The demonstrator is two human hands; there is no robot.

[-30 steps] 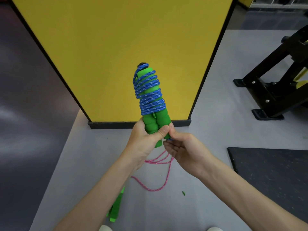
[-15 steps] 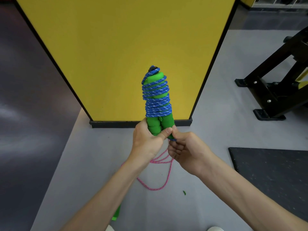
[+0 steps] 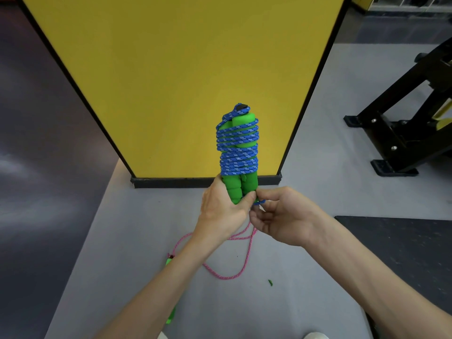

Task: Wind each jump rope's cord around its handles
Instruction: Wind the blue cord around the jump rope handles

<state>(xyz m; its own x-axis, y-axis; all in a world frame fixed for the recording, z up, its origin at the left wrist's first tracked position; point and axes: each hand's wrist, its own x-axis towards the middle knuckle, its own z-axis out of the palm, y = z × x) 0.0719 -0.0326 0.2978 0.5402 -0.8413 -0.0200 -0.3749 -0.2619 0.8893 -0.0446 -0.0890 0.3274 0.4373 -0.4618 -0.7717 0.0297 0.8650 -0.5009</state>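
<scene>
2 handles point(image 3: 242, 189) shifted right; 2 hands point(image 3: 223, 211) point(image 3: 281, 216) grip rope point(image 3: 237, 152).

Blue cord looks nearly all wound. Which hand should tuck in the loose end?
Right, probably. The right hand pinches the end of the blue cord at the base of the green handles; the left hand grips those handles, steadying them.

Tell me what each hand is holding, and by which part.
The left hand grips the green handles by their bare lower end, below the blue cord wraps. The right hand pinches the cord's loose end beside them.
</scene>
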